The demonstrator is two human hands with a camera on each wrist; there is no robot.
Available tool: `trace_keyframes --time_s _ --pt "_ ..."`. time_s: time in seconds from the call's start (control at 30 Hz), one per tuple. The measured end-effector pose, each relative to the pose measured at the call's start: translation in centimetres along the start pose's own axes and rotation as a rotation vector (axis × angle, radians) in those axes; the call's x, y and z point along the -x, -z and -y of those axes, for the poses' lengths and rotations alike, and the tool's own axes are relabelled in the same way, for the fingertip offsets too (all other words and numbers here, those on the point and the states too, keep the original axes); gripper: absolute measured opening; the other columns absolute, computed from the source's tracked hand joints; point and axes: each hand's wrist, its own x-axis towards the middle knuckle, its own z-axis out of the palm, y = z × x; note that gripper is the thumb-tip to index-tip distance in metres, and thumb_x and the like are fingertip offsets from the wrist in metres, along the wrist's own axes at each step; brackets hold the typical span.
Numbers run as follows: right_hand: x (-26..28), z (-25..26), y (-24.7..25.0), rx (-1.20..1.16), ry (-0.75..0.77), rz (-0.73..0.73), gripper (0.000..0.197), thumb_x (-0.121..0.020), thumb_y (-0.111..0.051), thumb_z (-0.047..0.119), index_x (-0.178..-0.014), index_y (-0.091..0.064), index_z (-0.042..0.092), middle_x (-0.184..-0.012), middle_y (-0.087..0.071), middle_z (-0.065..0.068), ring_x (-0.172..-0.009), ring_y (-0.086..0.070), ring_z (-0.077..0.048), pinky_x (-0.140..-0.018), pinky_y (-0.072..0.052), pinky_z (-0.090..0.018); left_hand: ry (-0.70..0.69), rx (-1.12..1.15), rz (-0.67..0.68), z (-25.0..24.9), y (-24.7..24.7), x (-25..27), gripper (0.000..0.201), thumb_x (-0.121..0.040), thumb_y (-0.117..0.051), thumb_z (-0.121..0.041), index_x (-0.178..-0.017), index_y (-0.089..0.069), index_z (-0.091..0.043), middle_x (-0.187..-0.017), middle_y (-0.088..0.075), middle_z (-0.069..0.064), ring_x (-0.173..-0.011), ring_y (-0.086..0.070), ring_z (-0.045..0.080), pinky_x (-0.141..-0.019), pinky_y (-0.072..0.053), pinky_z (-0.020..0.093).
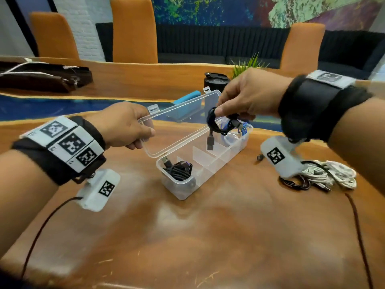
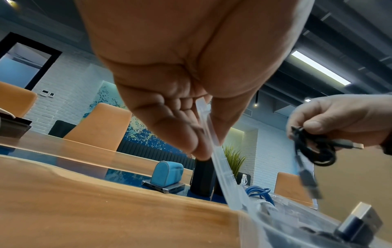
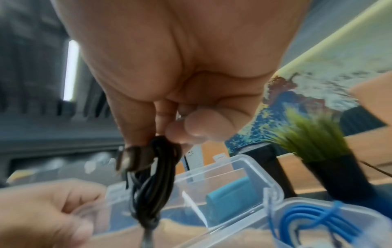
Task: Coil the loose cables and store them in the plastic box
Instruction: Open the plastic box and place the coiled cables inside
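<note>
A clear plastic box point(image 1: 210, 172) with several compartments stands on the wooden table. My left hand point(image 1: 133, 130) pinches the edge of its raised lid point(image 1: 177, 124), seen edge-on as the lid point(image 2: 214, 151) between thumb and fingers. My right hand point(image 1: 235, 101) grips a coiled black cable point(image 1: 218, 124) above the far half of the box, one plug hanging down. The black cable point(image 3: 152, 181) hangs from the fingertips. A black coil point(image 1: 179, 170) lies in the nearest compartment. A blue cable point(image 3: 314, 223) lies in the far one.
A pile of loose white and dark cables point(image 1: 325, 176) lies on the table right of the box. Behind the box stand a blue case point(image 1: 187, 101), a black cup point(image 1: 216, 80) and a potted plant point(image 3: 318, 142). A dark bag point(image 1: 41, 77) lies far left.
</note>
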Motion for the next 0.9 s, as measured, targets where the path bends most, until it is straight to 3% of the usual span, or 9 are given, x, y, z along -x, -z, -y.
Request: trace_keyframes --time_s 0.13,0.27,0.37,0.47,0.53,0.6,0.7,0.77,0.9 --pt "-2.5 3.0 -4.5 0.311 0.040 0.088 0.020 -0.079 -0.076 0.041 -0.086 -0.076 0.022 -0.082 -0.073 0.001 -0.077 -0.069 -0.019 -0.066 -0.059 -0.033 -0.013 -0.018 0.005 -0.2 0.1 0.2 0.008 -0.093 -0.066 -0.017 -0.089 -0.065 -0.011 -0.078 -0.071 0.011 -0.065 -0.071 0.020 -0.052 -0.056 0.027" --pt "-3.6 3.9 -8.8 0.640 0.036 0.285 0.038 -0.083 -0.071 0.045 -0.100 -0.075 0.011 -0.096 -0.074 -0.007 -0.069 -0.060 -0.018 -0.050 -0.045 -0.022 -0.013 -0.022 0.011 0.0 0.2 0.2 0.008 -0.093 -0.066 -0.017 -0.088 -0.065 -0.011 -0.078 -0.072 0.013 -0.067 -0.072 0.022 -0.051 -0.055 0.025" --pt "-3.7 3.7 -10.1 0.657 0.060 0.327 0.034 -0.086 -0.070 0.040 -0.099 -0.075 0.009 -0.087 -0.072 -0.005 -0.053 -0.055 -0.015 -0.052 -0.046 -0.022 -0.016 -0.010 0.009 0.0 0.2 0.2 0.008 -0.093 -0.066 -0.017 -0.089 -0.065 -0.011 -0.078 -0.072 0.013 -0.066 -0.072 0.022 -0.052 -0.055 0.026" --pt "-3.6 3.3 -10.4 0.573 0.048 0.438 0.019 -0.089 -0.067 0.024 -0.101 -0.075 0.012 -0.081 -0.074 0.000 -0.062 -0.065 -0.014 -0.068 -0.058 -0.028 -0.019 -0.015 0.008 0.0 0.2 0.2 0.008 -0.093 -0.066 -0.017 -0.089 -0.065 -0.011 -0.076 -0.072 0.011 -0.064 -0.071 0.020 -0.053 -0.056 0.027" --pt "-3.5 3.0 -10.1 0.447 0.034 0.491 0.016 -0.089 -0.064 0.011 -0.101 -0.075 0.013 -0.073 -0.072 0.002 -0.064 -0.066 -0.012 -0.065 -0.059 -0.027 -0.016 -0.006 0.009 0.0 0.1 0.2 0.008 -0.092 -0.067 -0.017 -0.089 -0.065 -0.010 -0.076 -0.071 0.011 -0.063 -0.071 0.019 -0.054 -0.057 0.029" --pt "-3.6 2.8 -8.5 0.281 0.007 0.445 0.015 -0.087 -0.066 0.008 -0.096 -0.075 0.015 -0.076 -0.074 0.000 -0.065 -0.069 -0.012 -0.055 -0.057 -0.024 -0.017 -0.006 0.006 0.0 0.1 0.2 0.008 -0.092 -0.067 -0.017 -0.089 -0.065 -0.010 -0.077 -0.071 0.010 -0.063 -0.071 0.020 -0.055 -0.058 0.030" --pt "-4.0 2.0 -3.8 0.142 -0.001 0.183 0.010 -0.087 -0.068 0.012 -0.088 -0.074 0.021 -0.076 -0.075 0.003 -0.056 -0.064 -0.005 -0.050 -0.051 -0.022 -0.008 -0.015 -0.006 0.1 0.2 0.4 0.008 -0.092 -0.067 -0.019 -0.089 -0.066 -0.012 -0.076 -0.071 0.009 -0.063 -0.072 0.018 -0.052 -0.056 0.027" --pt "-3.8 0.1 -0.5 0.095 -0.069 0.028 0.009 -0.088 -0.068 0.014 -0.085 -0.074 0.020 -0.074 -0.075 0.002 -0.057 -0.064 -0.008 -0.050 -0.051 -0.024 -0.004 -0.026 -0.011 0.0 0.1 0.5 0.008 -0.092 -0.067 -0.020 -0.089 -0.066 -0.013 -0.077 -0.071 0.008 -0.063 -0.071 0.017 -0.051 -0.055 0.025" --pt "-3.0 -4.7 2.1 0.336 -0.251 0.026 0.008 -0.086 -0.067 0.010 -0.087 -0.074 0.014 -0.077 -0.074 -0.005 -0.064 -0.067 -0.017 -0.057 -0.057 -0.029 0.006 -0.033 -0.016 0.0 0.1 0.4 0.007 -0.092 -0.067 -0.019 -0.090 -0.067 -0.012 -0.077 -0.071 0.009 -0.063 -0.070 0.018 -0.051 -0.054 0.025"
